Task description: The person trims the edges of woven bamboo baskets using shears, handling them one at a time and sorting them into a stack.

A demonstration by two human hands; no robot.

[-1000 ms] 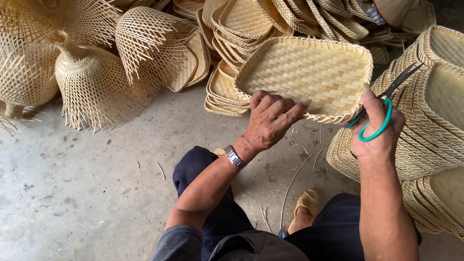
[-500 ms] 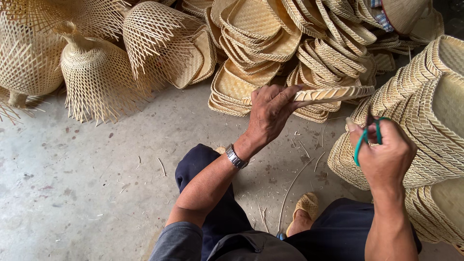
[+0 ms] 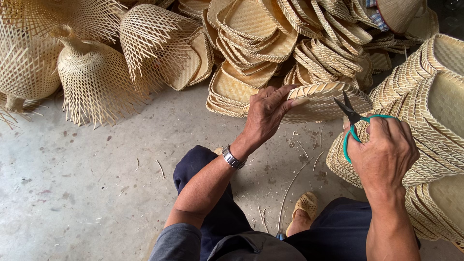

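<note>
The left hand (image 3: pixel 267 112), wrist bent and a metal watch (image 3: pixel 234 157) on it, grips the near rim of a woven bamboo tray (image 3: pixel 323 100), held almost edge-on above the floor. The right hand (image 3: pixel 384 152) is closed around green-handled scissors (image 3: pixel 356 121), blades parted and pointing at the tray's right edge. Below lies a grey concrete floor (image 3: pixel 87 193) strewn with bamboo slivers. Stacked trays (image 3: pixel 251 29) and open-weave baskets (image 3: pixel 94 82) crowd behind; a tall tray stack (image 3: pixel 435 106) stands at right.
</note>
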